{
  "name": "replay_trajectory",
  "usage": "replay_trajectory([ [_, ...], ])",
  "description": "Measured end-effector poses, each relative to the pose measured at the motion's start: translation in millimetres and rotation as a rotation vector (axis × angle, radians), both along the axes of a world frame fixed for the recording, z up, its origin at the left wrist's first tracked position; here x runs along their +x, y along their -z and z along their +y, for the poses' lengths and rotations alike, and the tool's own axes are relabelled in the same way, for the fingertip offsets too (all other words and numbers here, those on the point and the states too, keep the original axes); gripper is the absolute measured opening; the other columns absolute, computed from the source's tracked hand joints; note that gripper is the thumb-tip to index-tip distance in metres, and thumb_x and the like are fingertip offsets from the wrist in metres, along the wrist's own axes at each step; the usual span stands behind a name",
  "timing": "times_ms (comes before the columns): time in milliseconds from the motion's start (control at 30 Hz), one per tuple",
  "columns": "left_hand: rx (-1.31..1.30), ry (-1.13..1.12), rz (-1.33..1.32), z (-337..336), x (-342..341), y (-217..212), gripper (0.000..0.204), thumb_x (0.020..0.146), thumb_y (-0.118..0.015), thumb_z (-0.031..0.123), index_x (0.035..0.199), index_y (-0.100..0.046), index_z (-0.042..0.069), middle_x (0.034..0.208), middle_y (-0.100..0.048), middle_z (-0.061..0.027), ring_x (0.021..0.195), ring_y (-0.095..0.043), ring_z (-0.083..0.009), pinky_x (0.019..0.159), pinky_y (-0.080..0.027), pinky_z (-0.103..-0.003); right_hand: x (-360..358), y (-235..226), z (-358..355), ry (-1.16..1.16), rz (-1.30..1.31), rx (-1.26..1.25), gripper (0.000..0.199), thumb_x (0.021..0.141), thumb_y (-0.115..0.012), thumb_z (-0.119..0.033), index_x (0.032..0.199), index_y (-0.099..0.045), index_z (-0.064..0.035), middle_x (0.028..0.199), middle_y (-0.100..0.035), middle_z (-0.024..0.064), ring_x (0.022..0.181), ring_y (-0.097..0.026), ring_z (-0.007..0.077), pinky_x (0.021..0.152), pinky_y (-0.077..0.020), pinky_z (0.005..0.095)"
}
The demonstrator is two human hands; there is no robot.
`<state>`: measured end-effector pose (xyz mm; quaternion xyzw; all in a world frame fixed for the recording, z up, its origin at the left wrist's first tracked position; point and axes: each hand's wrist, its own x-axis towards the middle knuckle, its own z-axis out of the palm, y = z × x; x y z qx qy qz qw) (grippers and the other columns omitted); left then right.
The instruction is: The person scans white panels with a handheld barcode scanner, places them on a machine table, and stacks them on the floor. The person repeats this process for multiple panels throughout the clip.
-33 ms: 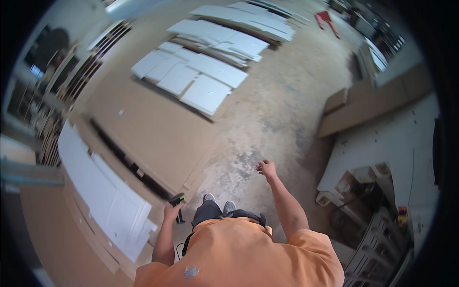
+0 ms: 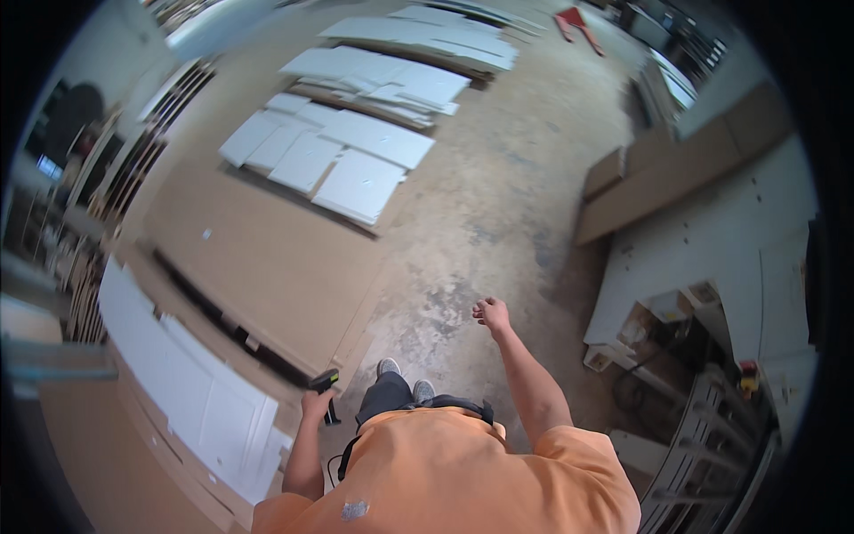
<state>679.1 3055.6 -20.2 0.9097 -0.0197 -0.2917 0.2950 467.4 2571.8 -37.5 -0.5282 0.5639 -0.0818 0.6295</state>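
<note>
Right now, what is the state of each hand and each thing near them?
left hand: closed around a black power tool, held low.
right hand: empty, fingers loosely curled, stretched out over the concrete floor.
white panels: lying flat on the floor.
brown board: lying flat.

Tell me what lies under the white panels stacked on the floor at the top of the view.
The white panels overlap in loose stacks; dark strips, perhaps bearers, show at their near edges above the concrete floor. The panels themselves hide whatever else is beneath.
</note>
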Motion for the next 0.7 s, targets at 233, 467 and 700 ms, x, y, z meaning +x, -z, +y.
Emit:
replay_trajectory([
  [233,0.37,0.289,0.253,-161,96,62,0.064,0.058,-0.082,0.035,0.097,-0.067,-0.013,0.096,-0.07,-0.0239,0.09,-0.069,-0.0327,0.08,-0.055,-0.041,-127,70,-72,0.373,0.011,0.198,0.009,0.094,-0.057,-0.013,0.09,-0.056,-0.0053,0.069,-0.06,0.0021,0.058,-0.057,0.0132,0.05,-0.0444,0.0286],
  [467,0.415,0.454,0.254,-449,205,57,0.064,0.059,-0.08,0.038,0.101,-0.069,-0.009,0.094,-0.071,-0.0212,0.075,-0.07,-0.0301,0.066,-0.056,-0.038,-208,89,-84,0.665,0.508,0.514,0.016,0.093,-0.063,-0.017,0.091,-0.066,-0.002,0.076,-0.068,0.0112,0.061,-0.068,0.0255,0.055,-0.054,0.0391],
  [700,0.245,0.989,-0.059,-865,211,15,0.052,0.065,-0.075,0.04,0.094,-0.073,-0.003,0.094,-0.071,-0.0255,0.093,-0.07,-0.0342,0.082,-0.054,-0.043,-140,81,-207,0.953,0.165,0.359,0.014,0.092,-0.061,-0.016,0.094,-0.066,-0.0034,0.073,-0.063,0.0074,0.065,-0.062,0.0222,0.06,-0.0529,0.0381],
])
